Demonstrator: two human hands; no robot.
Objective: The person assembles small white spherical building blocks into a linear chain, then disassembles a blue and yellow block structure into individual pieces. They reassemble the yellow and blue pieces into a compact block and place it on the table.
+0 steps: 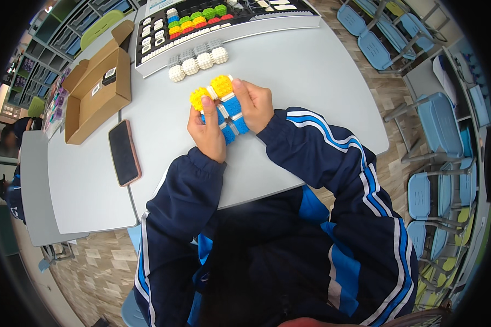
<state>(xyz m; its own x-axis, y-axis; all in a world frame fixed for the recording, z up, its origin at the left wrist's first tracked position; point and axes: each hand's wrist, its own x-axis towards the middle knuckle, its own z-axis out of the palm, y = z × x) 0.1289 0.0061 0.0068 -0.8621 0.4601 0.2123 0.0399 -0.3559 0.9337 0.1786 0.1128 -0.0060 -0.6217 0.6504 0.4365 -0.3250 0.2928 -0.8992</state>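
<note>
Over the near part of the table, both my hands grip one assembly of studded plastic building blocks [233, 108]. Two yellow blocks top it at the far end, and several blue blocks sit below, with white and grey connecting pieces between them. My left hand [208, 133] is closed on its left side, the thumb pressed against the left yellow block. On the other side, my right hand [256, 104] pinches the upper right edge near the other yellow block. My fingers hide parts of the blue blocks. Just beyond lies a row of white studded blocks [198, 64] with grey pieces behind it.
At the far side a large tray [234, 34] holds green, yellow, red and white blocks. A cardboard box [101, 90] stands at the left, and a phone [124, 152] lies nearer me. Blue chairs [441, 124] stand to the right; another person [16, 185] is at far left.
</note>
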